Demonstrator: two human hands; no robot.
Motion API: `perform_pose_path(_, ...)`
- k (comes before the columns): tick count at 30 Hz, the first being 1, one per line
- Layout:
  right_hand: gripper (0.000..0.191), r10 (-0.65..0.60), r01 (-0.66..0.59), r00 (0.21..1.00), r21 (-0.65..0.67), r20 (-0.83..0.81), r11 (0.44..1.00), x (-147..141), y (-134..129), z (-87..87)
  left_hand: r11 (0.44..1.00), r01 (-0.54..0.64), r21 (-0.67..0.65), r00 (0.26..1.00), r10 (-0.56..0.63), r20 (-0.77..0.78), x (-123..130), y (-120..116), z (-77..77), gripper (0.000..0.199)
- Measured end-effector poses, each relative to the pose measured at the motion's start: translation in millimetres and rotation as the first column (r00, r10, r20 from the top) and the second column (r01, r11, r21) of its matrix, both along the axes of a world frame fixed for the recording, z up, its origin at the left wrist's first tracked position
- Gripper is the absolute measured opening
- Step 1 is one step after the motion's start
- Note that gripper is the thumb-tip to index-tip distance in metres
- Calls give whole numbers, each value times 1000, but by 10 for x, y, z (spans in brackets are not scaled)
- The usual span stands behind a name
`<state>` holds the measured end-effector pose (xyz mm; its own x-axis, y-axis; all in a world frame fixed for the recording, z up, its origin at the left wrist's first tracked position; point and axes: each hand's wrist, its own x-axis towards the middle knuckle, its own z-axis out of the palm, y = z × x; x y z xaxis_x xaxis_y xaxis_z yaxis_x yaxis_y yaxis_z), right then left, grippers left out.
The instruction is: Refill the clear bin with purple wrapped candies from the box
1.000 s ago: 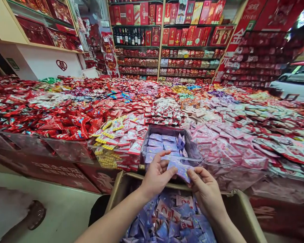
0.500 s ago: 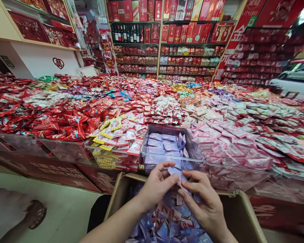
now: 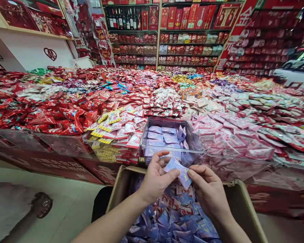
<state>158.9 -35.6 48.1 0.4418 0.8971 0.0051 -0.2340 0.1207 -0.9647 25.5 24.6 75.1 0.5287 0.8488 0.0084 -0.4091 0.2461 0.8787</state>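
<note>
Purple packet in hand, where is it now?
Head view, just right of centre: the purple packet is pinched by left hand and right hand, above the cardboard box, just in front of the clear bin.

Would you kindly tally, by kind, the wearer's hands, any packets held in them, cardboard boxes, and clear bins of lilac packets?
Left hand and right hand: 2
Held lilac packet: 1
Cardboard box: 1
Clear bin of lilac packets: 1
Total: 5

Dark bottles [image 3: 121,19] and, probably, a car [image 3: 290,76]
</note>
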Motion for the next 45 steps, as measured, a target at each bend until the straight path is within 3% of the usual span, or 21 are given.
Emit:
perform_pose_path(2,13,79,-83,986,22,146,996,29,-24,31,999,42,25,997,-40,-58,-14,-13,0,43)
perform_pose_path(4,16,146,-157,941,12,305,988,50,-39,56,983,176,57,975,-166,-146,-33,-27,-17,39)
perform_pose_path(6,26,199,-211,870,-24,452,977,64,-46,73,947,303,102,930,-270,-249,-50,-42,-44,36)
perform_pose_path(9,14,308,-309,726,-110,615,945,88,-54,96,907,378,185,869,-278,-410,-73,-56,-63,35)
perform_pose_path(14,20,422,-355,611,-245,669,902,134,-107,207,858,495,140,782,-369,-503,-125,-42,-16,40)
perform_pose_path(18,24,484,-380,489,-322,726,867,133,-178,369,837,531,128,774,-419,-476,-155,-46,-20,44)
perform_pose_path(21,22,424,-343,397,-297,814,891,204,-210,544,848,509,146,818,-424,-389,-158,-38,-23,42)
perform_pose_path(23,18,307,-264,392,-214,867,941,311,-165,699,876,449,173,863,-376,-337,-153,-18,-19,39)
perform_pose_path(26,21,10,-23,394,-1,919,1000,473,90,951,899,391,196,870,-292,-397,-145,6,-38,31)
perform_pose_path(28,28,-92,95,316,65,944,993,510,381,1072,886,411,217,835,-270,-479,-142,2,-78,25)
perform_pose_path(30,30,5,111,199,-28,980,993,477,707,1115,857,446,257,804,-258,-536,-141,-16,-130,22)
perform_pose_path(32,22,224,98,108,-234,969,967,403,993,1082,828,471,304,785,-237,-572,-142,-36,-174,23)
perform_pose_path(36,19,577,84,92,-584,812,808,279,1289,935,783,501,368,755,-187,-628,-147,-51,-200,23)
perform_pose_path(41,26,741,104,56,-742,669,662,200,1360,850,729,530,434,736,-142,-661,-162,-50,-168,24)
perform_pose_path(43,25,745,151,-70,-731,663,665,160,1383,833,695,545,469,731,-119,-672,-169,-49,-155,24)
perform_pose_path(45,24,711,188,-234,-686,663,703,123,1399,815,661,558,502,725,-94,-682,-175,-49,-144,24)
